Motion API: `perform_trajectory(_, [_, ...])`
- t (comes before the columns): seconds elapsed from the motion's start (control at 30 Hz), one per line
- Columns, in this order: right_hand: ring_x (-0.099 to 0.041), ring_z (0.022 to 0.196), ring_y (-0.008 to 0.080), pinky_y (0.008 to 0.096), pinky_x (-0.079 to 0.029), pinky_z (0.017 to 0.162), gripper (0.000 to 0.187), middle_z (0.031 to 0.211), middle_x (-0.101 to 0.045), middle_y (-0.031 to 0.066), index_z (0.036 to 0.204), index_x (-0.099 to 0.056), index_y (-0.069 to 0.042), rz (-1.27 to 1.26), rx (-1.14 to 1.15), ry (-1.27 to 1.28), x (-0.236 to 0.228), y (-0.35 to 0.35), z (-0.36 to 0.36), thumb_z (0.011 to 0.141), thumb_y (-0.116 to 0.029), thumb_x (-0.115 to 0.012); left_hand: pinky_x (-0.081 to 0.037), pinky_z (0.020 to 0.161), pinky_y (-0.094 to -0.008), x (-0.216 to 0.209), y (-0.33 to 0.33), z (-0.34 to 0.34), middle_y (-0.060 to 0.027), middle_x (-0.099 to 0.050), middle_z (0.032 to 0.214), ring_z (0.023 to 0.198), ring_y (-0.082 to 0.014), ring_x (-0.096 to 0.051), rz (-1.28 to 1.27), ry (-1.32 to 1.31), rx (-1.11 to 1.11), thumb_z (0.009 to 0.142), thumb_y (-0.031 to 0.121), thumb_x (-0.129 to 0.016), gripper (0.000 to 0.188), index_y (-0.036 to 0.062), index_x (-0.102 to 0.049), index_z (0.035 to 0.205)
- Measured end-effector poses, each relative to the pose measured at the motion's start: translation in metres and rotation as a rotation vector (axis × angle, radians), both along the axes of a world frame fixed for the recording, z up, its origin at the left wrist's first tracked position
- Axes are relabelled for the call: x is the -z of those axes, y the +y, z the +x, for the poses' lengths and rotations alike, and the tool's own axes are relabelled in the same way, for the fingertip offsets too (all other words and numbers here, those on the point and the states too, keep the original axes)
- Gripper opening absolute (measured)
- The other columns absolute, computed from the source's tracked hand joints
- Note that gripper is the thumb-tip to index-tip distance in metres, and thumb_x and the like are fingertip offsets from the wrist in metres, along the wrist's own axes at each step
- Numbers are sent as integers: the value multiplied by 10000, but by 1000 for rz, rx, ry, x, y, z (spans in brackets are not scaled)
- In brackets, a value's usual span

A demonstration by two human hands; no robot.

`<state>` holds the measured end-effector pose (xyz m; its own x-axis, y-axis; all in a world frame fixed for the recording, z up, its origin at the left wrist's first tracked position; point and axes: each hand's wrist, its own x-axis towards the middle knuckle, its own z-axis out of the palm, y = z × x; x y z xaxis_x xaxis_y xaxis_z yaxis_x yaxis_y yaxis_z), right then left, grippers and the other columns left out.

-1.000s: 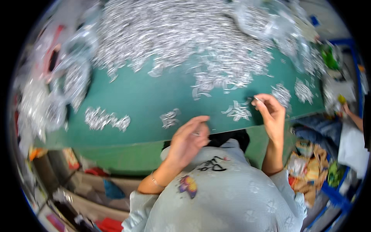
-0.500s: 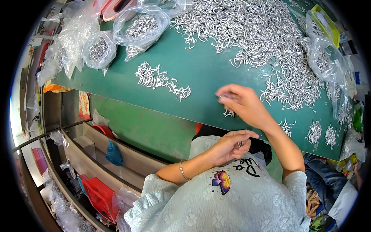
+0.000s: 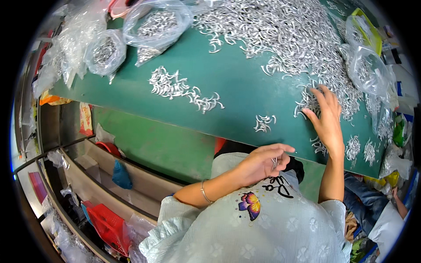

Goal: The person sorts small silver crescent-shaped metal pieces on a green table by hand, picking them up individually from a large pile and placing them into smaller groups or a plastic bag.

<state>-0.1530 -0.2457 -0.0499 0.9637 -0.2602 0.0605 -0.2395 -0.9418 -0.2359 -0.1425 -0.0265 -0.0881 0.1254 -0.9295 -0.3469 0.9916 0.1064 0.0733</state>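
Small curved silvery metal pieces cover much of the green table (image 3: 175,125), the largest heap (image 3: 280,35) spreading across its far right. My right hand (image 3: 326,116) reaches to the heap's near edge, fingers spread and curved over loose pieces, with nothing seen in its grasp. Close to my body, beyond the table's near edge, my left hand (image 3: 269,162) is curled around a few of the curved metal pieces (image 3: 274,164). A small cluster (image 3: 264,123) lies between my hands and the larger loose group (image 3: 182,90) to the left.
Clear plastic bags of pieces (image 3: 158,28) stand at the far left, and another bag (image 3: 368,70) lies at the right by a yellow-green tray (image 3: 367,30). Small piles (image 3: 353,147) sit near the right corner. Below left are a drawer-like shelf (image 3: 140,188) and red basket (image 3: 105,228).
My right hand has moved right and away from me, from above the small cluster to the heap's edge, and its fingers have spread. My left hand stays nearly in place.
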Motion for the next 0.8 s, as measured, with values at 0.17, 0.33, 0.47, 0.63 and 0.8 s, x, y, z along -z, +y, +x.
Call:
perform_trajectory(0.17, [-441,1189,329,440,-324,987,457,1272,-484,133,1141,-592,-77,38,37,-97,9,-10,-20,714,-133,-743,-417,731,-283,1,-8,0,-68,-550,970,878,-140,-511,-16,-46,-74,957,175,-472,295,3,-535,1188])
perform_trajectory(0.33, [-546,961,285,363,-386,870,268,995,-596,84,959,-638,-62,462,-343,-220,8,48,26,708,-91,-728,-375,598,-264,4,1,3,-41,-504,768,690,-118,-459,33,-95,-80,969,185,-453,252,0,-576,1089])
perform_trajectory(0.47, [-514,887,238,359,-386,760,214,892,-554,68,876,-615,-43,388,-617,-273,26,102,75,715,-133,-722,-301,500,-236,5,10,4,-13,-422,649,580,-94,-369,42,-83,-72,978,192,-438,242,0,-581,1016])
perform_trajectory(0.63, [-503,810,221,351,-380,722,149,790,-521,55,770,-590,-45,290,-618,-284,46,116,86,708,-103,-712,-279,479,-218,5,15,5,0,-387,628,560,-84,-346,28,-70,-109,981,193,-432,245,-3,-577,1012])
perform_trajectory(0.8, [-541,785,237,354,-391,724,104,779,-564,74,756,-584,-28,520,-411,-169,18,61,50,746,-58,-683,-270,473,-216,3,16,12,13,-357,609,550,-82,-336,24,-68,-68,981,196,-430,248,-2,-576,1015])
